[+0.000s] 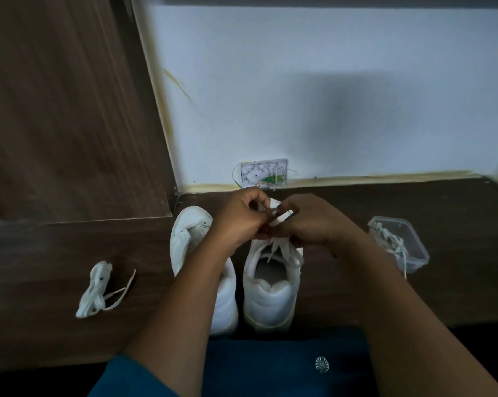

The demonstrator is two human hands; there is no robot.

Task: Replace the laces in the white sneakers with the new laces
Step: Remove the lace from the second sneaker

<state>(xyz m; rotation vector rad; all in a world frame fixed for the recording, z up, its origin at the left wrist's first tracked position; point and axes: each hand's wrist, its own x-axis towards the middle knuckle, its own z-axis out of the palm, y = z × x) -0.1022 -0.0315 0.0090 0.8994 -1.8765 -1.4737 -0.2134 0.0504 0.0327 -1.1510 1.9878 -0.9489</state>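
Dark wood-grain panel fills the upper left, meeting a pale wall that runs down to a dark wooden floor. A blue garment covers the lower edge of the view.

Two white sneakers stand side by side on the floor, heels toward the viewer and toes toward the wall. The left sneaker is partly hidden under the left forearm. The right sneaker shows its open collar and lace ends lying loose across its tongue.

The left hand and right hand meet above the front of the right sneaker. Both have curled fingers, and each pinches the white lace, a flat strip stretched between them.

A clear plastic container sits on the floor to the right, apart from the shoes, with tangled laces inside and one end hanging over its near rim. A loose lace bundle lies on the floor to the left, well apart from the sneakers. A small wall plate sits at the base of the wall, just beyond the hands.
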